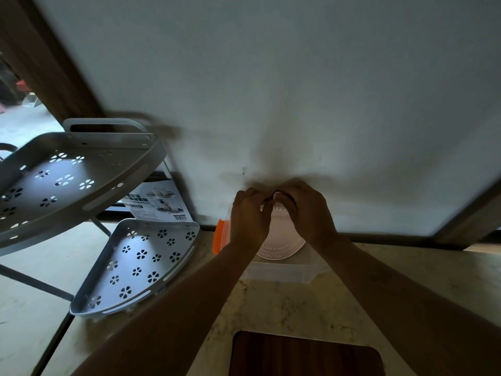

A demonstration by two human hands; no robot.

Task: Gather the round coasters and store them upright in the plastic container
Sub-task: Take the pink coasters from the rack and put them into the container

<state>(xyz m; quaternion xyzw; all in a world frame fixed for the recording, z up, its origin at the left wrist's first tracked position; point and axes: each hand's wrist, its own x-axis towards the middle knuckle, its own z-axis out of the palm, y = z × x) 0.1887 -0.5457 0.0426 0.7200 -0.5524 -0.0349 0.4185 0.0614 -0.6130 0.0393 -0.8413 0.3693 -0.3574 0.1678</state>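
both hands meet over the clear plastic container against the wall. the left hand and right hand pinch the top edge of pale pink round coasters standing upright inside it; the fingers hide the top, so their count cannot be told. one orange lid shows partly behind the left wrist. one dark wooden board is cut off on the marble counter, beside two grey perforated corner shelves.

Clear plastic container, marbled stone counter, wood-grain board
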